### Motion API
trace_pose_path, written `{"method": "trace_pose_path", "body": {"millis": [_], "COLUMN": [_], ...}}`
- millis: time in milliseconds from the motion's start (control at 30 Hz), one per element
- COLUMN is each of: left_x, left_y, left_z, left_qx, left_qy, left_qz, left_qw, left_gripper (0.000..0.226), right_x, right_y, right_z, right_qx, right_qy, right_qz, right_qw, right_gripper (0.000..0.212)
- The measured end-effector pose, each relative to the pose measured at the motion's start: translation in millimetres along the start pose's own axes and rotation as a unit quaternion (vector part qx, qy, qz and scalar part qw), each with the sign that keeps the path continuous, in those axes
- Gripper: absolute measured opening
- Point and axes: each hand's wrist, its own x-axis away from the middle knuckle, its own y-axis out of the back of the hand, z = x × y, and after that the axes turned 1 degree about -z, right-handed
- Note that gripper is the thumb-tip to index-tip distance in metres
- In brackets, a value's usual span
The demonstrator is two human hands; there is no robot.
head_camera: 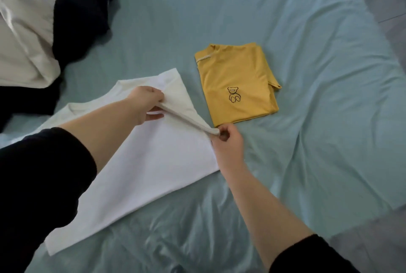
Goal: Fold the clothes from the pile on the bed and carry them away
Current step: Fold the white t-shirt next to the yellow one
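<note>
White cotton t-shirt (140,163), frame centre: light, limp; left hand (146,103) and right hand (228,143) both pinching sleeve (186,105); grip hem edges.

The bed sheet (307,75) is a plain pale blue-green, without any pattern. The white T-shirt (153,163) on it is plain, with no print; its raised short sleeve (184,105) looks a little more cream. The yellow T-shirt (237,70) is of a mustard tone, with a small bear (234,95) drawn in black outline and a pale strip (205,57) along the shoulder. The pile of clothes (26,31) is black and off-white in large blocks. The person's left sleeve (37,185) and right sleeve (307,257) are black. The floor (373,246) is grey.
</note>
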Motion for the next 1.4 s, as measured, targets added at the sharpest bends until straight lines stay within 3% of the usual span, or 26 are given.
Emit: {"method": "trace_pose_path", "body": {"millis": [133, 200, 233, 333, 400, 467, 533, 633, 767, 933, 1033, 1200, 1400], "left_x": [-8.6, -6.7, -3.2, 19.7, 31.9, 32.1, 24.8, 12.7, 14.2, 41.6, 60.2, 86.7, 109.2], "left_y": [2.9, -0.5, -2.8, -17.8, -31.0, -38.5, -36.5, -31.6, -22.7, -7.0, 21.7, 103.8, 197.6], "left_z": [13.0, 18.1, 22.1, 41.5, 59.3, 76.9, 83.4, 74.4, 70.5, 115.2, 158.7, 225.2, 273.6], "left_qx": [-0.028, -0.088, -0.143, -0.325, -0.394, -0.479, -0.55, -0.586, -0.564, -0.546, -0.513, -0.394, -0.328], "left_qy": [-0.064, -0.122, -0.167, -0.318, -0.349, -0.304, -0.243, -0.206, -0.231, -0.259, -0.227, -0.158, -0.118], "left_qz": [-0.037, -0.086, -0.121, -0.209, -0.158, -0.063, 0.013, 0.075, 0.085, 0.014, -0.01, -0.085, -0.157], "left_qw": [0.997, 0.985, 0.968, 0.866, 0.836, 0.821, 0.799, 0.78, 0.788, 0.797, 0.828, 0.901, 0.924], "left_gripper": [0.023, 0.031, 0.038, 0.042, 0.048, 0.07, 0.088, 0.1, 0.101, 0.095, 0.088, 0.071, 0.056], "right_x": [5.8, 10.3, 13.2, 19.8, 20.3, 19.2, 18.2, 19.5, 25.5, 45.4, 65.6, 116.8, 181.7], "right_y": [8.7, 16.7, 20.8, 28.6, 24.8, 18.6, 18.3, 33.3, 38.6, 15.1, -17.5, -111.3, -224.5], "right_z": [-11.0, -18.4, -20.5, -21.4, -15.7, -14.0, -23.3, -41.5, -37.8, -9.7, -3.6, 0.9, 9.4], "right_qx": [0.236, 0.292, 0.306, 0.35, 0.381, 0.421, 0.5, 0.553, 0.576, 0.542, 0.538, 0.542, 0.482], "right_qy": [0.165, 0.224, 0.241, 0.279, 0.317, 0.344, 0.329, 0.303, 0.31, 0.399, 0.416, 0.36, 0.307], "right_qz": [0.046, 0.057, 0.054, 0.007, 0.015, 0.108, 0.204, 0.24, 0.218, 0.141, 0.17, 0.295, 0.372], "right_qw": [0.956, 0.928, 0.92, 0.894, 0.868, 0.833, 0.774, 0.738, 0.725, 0.726, 0.713, 0.7, 0.731], "right_gripper": [0.018, 0.023, 0.025, 0.027, 0.034, 0.044, 0.052, 0.057, 0.054, 0.038, 0.027, 0.036, 0.036]}}
